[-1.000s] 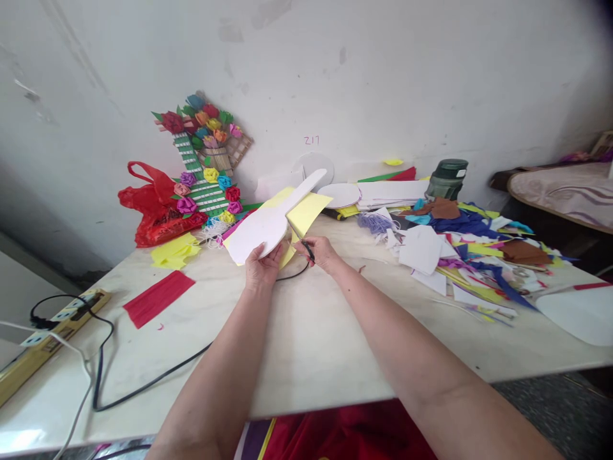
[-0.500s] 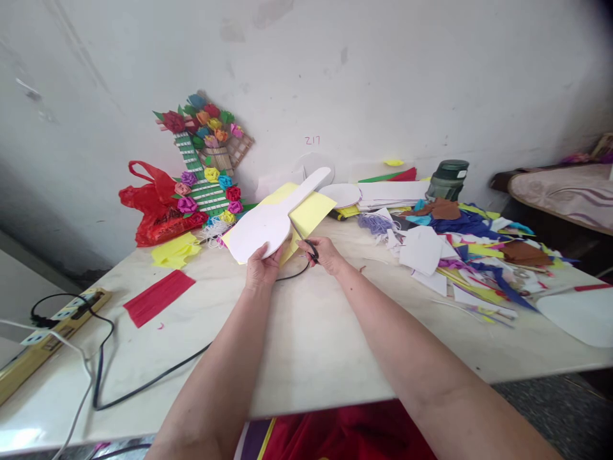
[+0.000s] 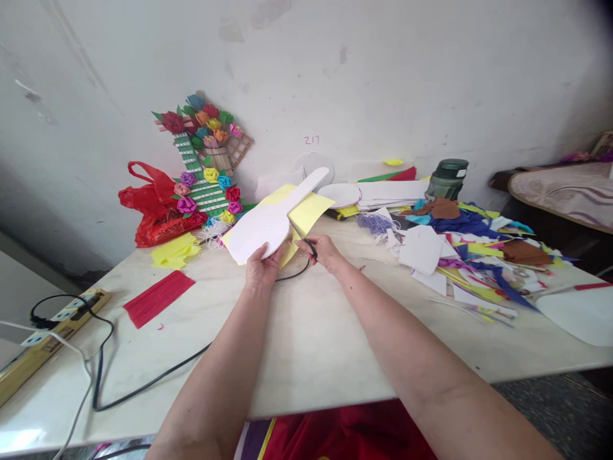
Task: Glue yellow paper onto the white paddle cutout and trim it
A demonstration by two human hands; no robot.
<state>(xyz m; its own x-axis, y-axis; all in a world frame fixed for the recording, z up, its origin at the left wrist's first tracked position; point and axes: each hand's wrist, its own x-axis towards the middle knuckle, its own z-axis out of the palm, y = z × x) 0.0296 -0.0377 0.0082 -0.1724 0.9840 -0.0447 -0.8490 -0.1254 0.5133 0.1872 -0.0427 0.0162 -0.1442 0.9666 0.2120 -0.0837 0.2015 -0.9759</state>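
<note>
My left hand [image 3: 263,265] grips the lower edge of a white paddle-shaped cutout [image 3: 261,230], thumb on top. Beneath the cutout lies a sheet of yellow paper [image 3: 311,214], held together with it and lifted off the table. In my right hand [image 3: 324,254] is a pair of scissors [image 3: 311,249] with black handles. Their blades point up and left into the yellow paper, close along the cutout's round edge. A flap of yellow paper hangs between the two hands. Much of the blades is hidden by paper.
Yellow crepe paper [image 3: 176,250], a red paper strip [image 3: 159,298] and a power strip [image 3: 52,332] lie left. Behind stand a red plastic bag [image 3: 151,204] and paper-flower craft [image 3: 205,172]. Colourful scraps [image 3: 479,249] and a green bottle [image 3: 447,180] are right. A black cable [image 3: 153,381] crosses the table.
Almost nothing differs. The yellow flap beside the scissors has shifted slightly, and both hands stay in place on the cutout and scissors.
</note>
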